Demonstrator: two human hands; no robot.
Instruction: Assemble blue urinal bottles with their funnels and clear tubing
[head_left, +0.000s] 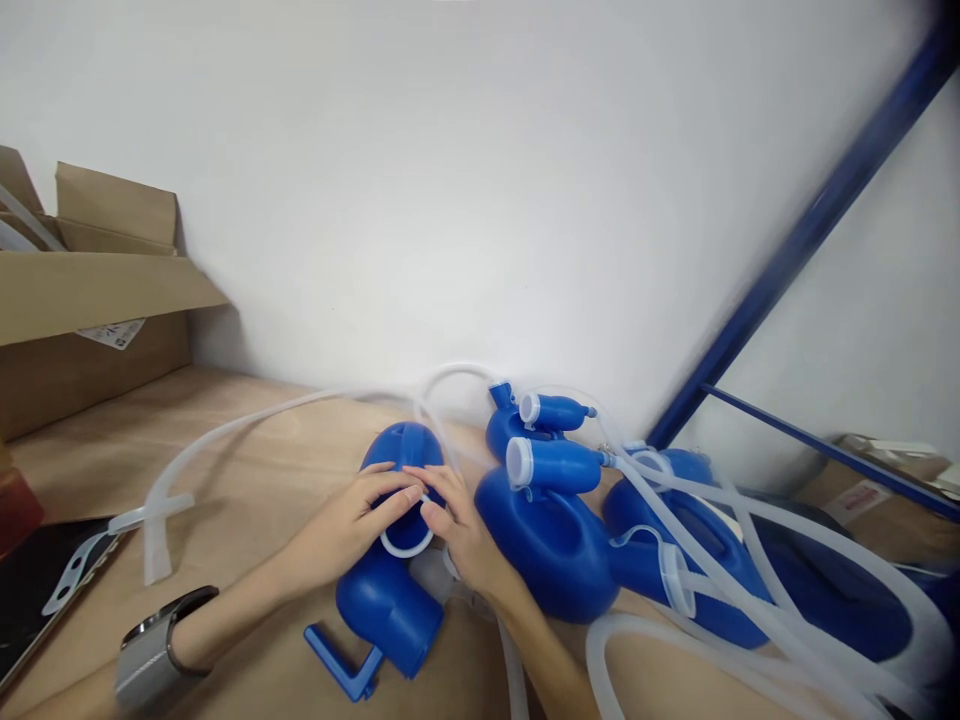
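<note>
In front of me lies a blue plastic urinal bottle (411, 440), its wide neck (397, 620) turned toward me. My left hand (379, 505) and my right hand (459, 525) meet over its body, thumbs and fingertips pinched close together. Between the fingertips is a small white part that seems to belong to the white ring (407, 550) hanging just below them. The fingers cover how the two join. A clear-white cap-like piece (435, 575) is partly hidden beside my right hand. A blue angled bracket (345, 665) rests near the neck.
Several more blue urinal bottles (547, 560) with white caps and translucent hoses (705, 540) crowd the right side. A cardboard box (97, 290) stands at left. Nearby are a hose end (156, 545) and a white strap (75, 572) on a black item. A blue metal frame (795, 240) rises at right.
</note>
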